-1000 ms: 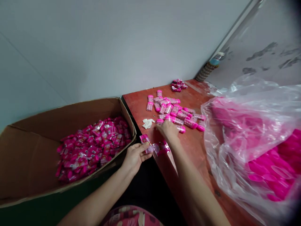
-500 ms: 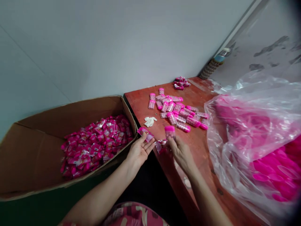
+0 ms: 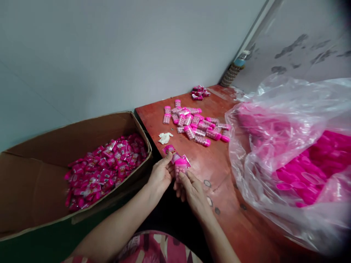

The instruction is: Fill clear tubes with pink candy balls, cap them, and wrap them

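My left hand (image 3: 161, 172) is closed on a pink printed wrapper (image 3: 170, 149), thumb on top, at the near edge of the red table. My right hand (image 3: 192, 190) pinches a small clear candy jar (image 3: 180, 171) filled with pale pink balls, its pink cap pointing away from me. The cap end meets the wrapper's near end; I cannot tell whether it is inside. Another shiny pink packet (image 3: 186, 160) shows just behind the jar. Beyond the hands, several similar jars (image 3: 202, 141) lie in a loose pile on the table.
A cardboard box (image 3: 30, 182) at the left holds many pink packets (image 3: 104, 171). On the red table (image 3: 219, 175) are a crumpled white scrap (image 3: 165, 138), a small packet heap (image 3: 200, 92) and, at right, a large clear plastic bag (image 3: 246, 179) of pink pieces. A wrapped post (image 3: 231, 75) stands at the corner.
My right hand has brought the jar leftward to the wrapper in my left hand; they were apart before. The view has shifted, so the surroundings sit further left, except the box's contents, little changed.
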Demonstrator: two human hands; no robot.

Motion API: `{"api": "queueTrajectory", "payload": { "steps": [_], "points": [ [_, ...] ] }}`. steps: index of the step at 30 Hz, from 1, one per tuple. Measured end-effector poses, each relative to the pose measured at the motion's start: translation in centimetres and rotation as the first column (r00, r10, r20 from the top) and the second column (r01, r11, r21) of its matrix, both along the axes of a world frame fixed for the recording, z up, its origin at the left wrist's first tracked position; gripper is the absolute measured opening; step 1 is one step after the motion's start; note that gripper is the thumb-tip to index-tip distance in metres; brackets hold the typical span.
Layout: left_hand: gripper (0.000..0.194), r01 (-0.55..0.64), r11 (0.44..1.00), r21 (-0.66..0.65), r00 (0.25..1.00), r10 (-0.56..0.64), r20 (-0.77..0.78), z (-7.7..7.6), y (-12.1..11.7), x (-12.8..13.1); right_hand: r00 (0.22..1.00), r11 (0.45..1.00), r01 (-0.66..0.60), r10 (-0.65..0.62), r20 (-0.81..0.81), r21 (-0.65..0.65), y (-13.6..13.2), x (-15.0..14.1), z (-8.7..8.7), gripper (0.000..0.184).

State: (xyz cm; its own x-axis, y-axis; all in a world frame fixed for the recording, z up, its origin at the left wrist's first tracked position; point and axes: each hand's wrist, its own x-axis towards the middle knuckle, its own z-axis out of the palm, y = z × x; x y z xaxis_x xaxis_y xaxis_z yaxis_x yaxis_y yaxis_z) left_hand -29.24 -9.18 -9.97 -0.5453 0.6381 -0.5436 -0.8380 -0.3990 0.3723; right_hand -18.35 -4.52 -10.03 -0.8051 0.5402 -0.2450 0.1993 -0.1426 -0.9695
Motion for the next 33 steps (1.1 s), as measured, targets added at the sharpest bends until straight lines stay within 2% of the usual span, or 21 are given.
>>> {"api": "queueTrajectory", "payload": {
  "steps": [4,10,15,19,23,27,29,33],
  "points": [
    [0.009,-0.029,0.999,-0.027,0.999,0.029,0.019,-0.1,-0.1,-0.1,0.999,0.999,0.030,-0.031,-0.022,-0.038,-0.1,0.3,-0.3,0.030],
    [0.013,0.047,0.999,0.016,0.999,-0.047,-0.003,0.2,0.3,0.4,0.999,0.999,0.040,-0.041,-0.032,-0.024,-0.1,0.6,-0.7,0.030],
    [0.013,0.039,0.999,0.011,0.999,-0.038,-0.023,-0.2,0.3,0.4,0.996,0.996,0.088,-0.088,-0.024,-0.005,-0.1,0.4,-0.5,0.029],
    [0.020,0.058,0.998,-0.007,0.997,-0.059,-0.051,-0.4,0.4,0.5,0.997,0.998,0.066,-0.067,-0.033,-0.015,-0.3,0.1,-0.8,0.030],
    [0.026,0.097,0.995,-0.001,0.981,-0.096,-0.167,-0.2,0.3,0.4,0.995,0.993,0.070,-0.077,-0.063,-0.100,-0.3,-0.1,-1.2,0.029],
    [0.029,0.221,0.975,0.002,0.928,-0.209,-0.308,0.1,0.0,-0.1,0.992,0.973,-0.004,-0.025,-0.123,-0.231,-0.1,-0.1,-1.3,0.027],
    [0.029,0.282,0.959,-0.015,0.886,-0.266,-0.380,0.2,-0.2,-0.2,0.993,0.982,0.004,-0.027,-0.118,-0.189,0.0,0.0,-1.3,0.027],
    [0.027,0.345,0.936,-0.074,0.830,-0.341,-0.441,0.3,-0.3,-0.1,0.996,0.996,0.075,-0.073,-0.048,0.044,-0.3,0.2,-1.2,0.028]
  ]
}}
